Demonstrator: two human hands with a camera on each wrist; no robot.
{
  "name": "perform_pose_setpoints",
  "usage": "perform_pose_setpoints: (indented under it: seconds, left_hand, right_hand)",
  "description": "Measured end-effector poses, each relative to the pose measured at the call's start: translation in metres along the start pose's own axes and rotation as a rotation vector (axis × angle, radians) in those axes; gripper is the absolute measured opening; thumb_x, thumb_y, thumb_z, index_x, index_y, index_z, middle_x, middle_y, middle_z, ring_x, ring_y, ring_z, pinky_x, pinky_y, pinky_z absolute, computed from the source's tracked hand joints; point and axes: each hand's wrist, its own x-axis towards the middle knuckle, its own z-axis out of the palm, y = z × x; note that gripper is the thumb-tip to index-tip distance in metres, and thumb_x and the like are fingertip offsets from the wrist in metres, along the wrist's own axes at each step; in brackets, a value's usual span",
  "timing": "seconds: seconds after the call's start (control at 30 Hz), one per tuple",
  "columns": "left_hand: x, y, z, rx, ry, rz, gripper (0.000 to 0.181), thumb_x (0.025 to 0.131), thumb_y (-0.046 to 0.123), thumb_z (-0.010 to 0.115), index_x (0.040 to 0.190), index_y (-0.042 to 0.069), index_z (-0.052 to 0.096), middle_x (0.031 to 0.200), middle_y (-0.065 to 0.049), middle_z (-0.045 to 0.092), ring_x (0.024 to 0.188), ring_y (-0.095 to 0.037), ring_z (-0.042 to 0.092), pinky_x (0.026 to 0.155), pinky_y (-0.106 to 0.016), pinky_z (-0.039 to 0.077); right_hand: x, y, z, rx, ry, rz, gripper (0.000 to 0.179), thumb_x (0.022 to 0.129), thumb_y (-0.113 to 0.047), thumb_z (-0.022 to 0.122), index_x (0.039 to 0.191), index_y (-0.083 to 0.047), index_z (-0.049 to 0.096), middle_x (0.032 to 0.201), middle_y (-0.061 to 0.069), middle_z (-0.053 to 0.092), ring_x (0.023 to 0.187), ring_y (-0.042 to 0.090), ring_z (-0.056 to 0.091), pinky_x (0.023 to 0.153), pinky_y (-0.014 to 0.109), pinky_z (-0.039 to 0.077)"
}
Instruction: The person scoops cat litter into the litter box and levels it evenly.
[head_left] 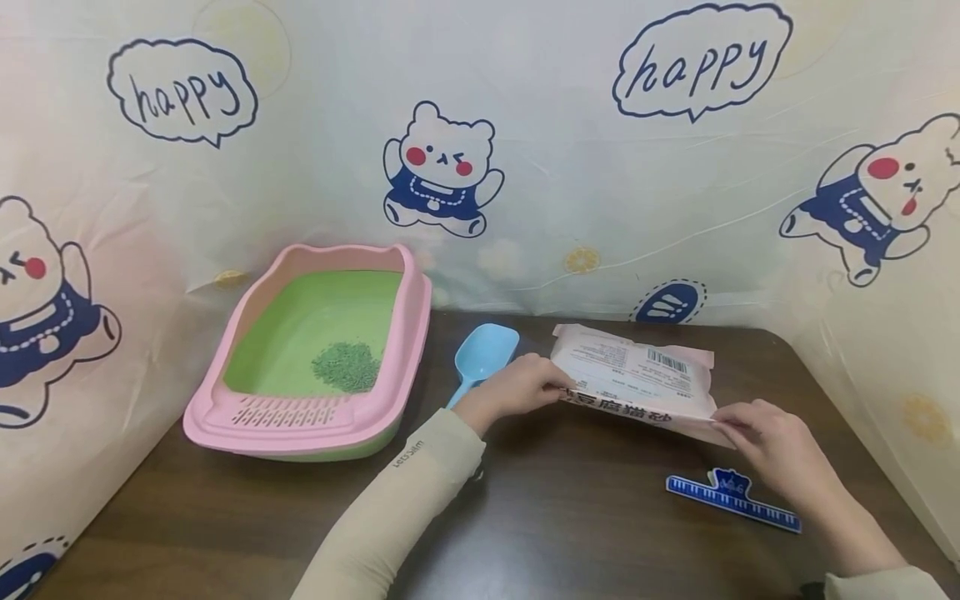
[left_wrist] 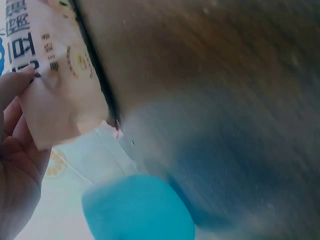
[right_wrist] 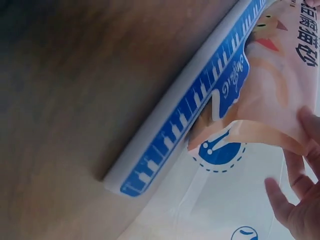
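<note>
A pale pink bag of cat litter [head_left: 637, 375] lies at the back right of the table, its printed, barcoded face up. My left hand [head_left: 525, 385] pinches its near left corner between thumb and fingers, as the left wrist view also shows. At the near right corner, my right hand [head_left: 765, 437] pinches the bag's edge; in the right wrist view some of its fingers stand away from the bag. A long blue clip with a piano-key pattern [head_left: 735, 497] lies on the table in front of the bag, touched by neither hand.
A light blue scoop [head_left: 486, 350] lies beside my left forearm. On the left stands a litter box with a pink rim [head_left: 415, 333] and green base, holding a small heap of green granules [head_left: 347, 367]. Patterned sheeting [head_left: 525, 267] hangs behind the brown table [head_left: 540, 517].
</note>
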Motion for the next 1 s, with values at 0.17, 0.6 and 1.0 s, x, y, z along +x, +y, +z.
perform_pose_setpoints:
  seconds: [0.17, 0.6, 1.0]
  left_hand:
    - [-0.001, -0.006, -0.001, -0.011, -0.012, 0.005, 0.022, 0.095, 0.010, 0.065, 0.112, 0.016, 0.077, 0.106, 0.004, 0.076, 0.083, -0.007, 0.062, 0.081, -0.020, 0.050]
    - [0.002, -0.009, 0.008, -0.125, -0.080, -0.150, 0.024, 0.093, 0.007, 0.066, 0.111, 0.017, 0.078, 0.107, 0.004, 0.075, 0.082, -0.007, 0.057, 0.077, -0.019, 0.047]
    - [0.003, -0.010, 0.007, -0.170, -0.108, -0.223, 0.020, 0.092, 0.015, 0.070, 0.110, 0.018, 0.078, 0.109, 0.004, 0.075, 0.088, -0.007, 0.061, 0.082, -0.022, 0.049]
  right_hand:
    - [0.000, 0.008, 0.001, 0.010, 0.015, -0.018, 0.022, 0.069, 0.003, 0.084, 0.082, -0.012, 0.075, 0.072, -0.004, 0.063, 0.065, 0.001, 0.040, 0.053, 0.022, 0.037]
    - [-0.017, 0.010, -0.001, 0.027, -0.048, 0.085, 0.022, 0.071, -0.002, 0.084, 0.077, -0.020, 0.072, 0.077, -0.003, 0.069, 0.081, 0.009, 0.049, 0.064, 0.030, 0.041]
    - [-0.034, 0.024, -0.008, 0.081, -0.357, 0.239, 0.047, 0.074, -0.021, 0.085, 0.110, 0.004, 0.067, 0.107, 0.027, 0.068, 0.095, 0.047, 0.064, 0.078, 0.063, 0.049]
